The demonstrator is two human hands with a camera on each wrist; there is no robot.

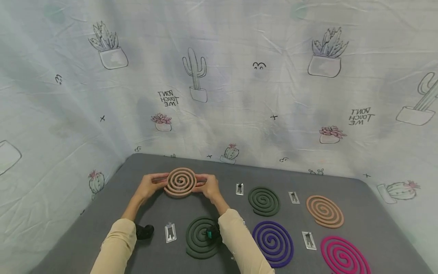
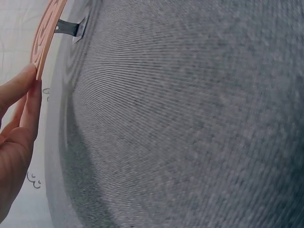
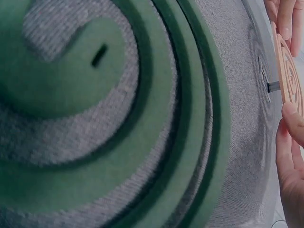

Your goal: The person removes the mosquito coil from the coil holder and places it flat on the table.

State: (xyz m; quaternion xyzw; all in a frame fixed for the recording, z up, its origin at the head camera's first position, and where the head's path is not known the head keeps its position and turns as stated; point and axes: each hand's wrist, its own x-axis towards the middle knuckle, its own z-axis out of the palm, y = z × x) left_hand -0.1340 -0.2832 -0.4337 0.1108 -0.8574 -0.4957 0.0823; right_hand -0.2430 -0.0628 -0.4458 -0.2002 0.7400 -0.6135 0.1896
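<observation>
Both hands hold a tan mosquito coil (image 1: 181,182) by opposite edges at the table's far left. My left hand (image 1: 149,186) pinches its left edge between thumb and fingers. At the right edge, my right hand (image 1: 207,186) does the same. Under the coil stands a metal coil stand (image 3: 274,86), its upright reaching up to the coil's underside. This stand (image 2: 69,28) also shows in the left wrist view; its base is on the table. Whether the tip sits in the coil's slot cannot be made out.
A green coil (image 1: 196,251) lies beneath the right forearm. Rightward lie another green coil (image 1: 263,192), a purple coil (image 1: 271,240), a tan coil (image 1: 337,219) and a pink coil (image 1: 343,257). Flat metal stands (image 1: 309,240) lie among them. One stand (image 1: 170,238) lies between the forearms.
</observation>
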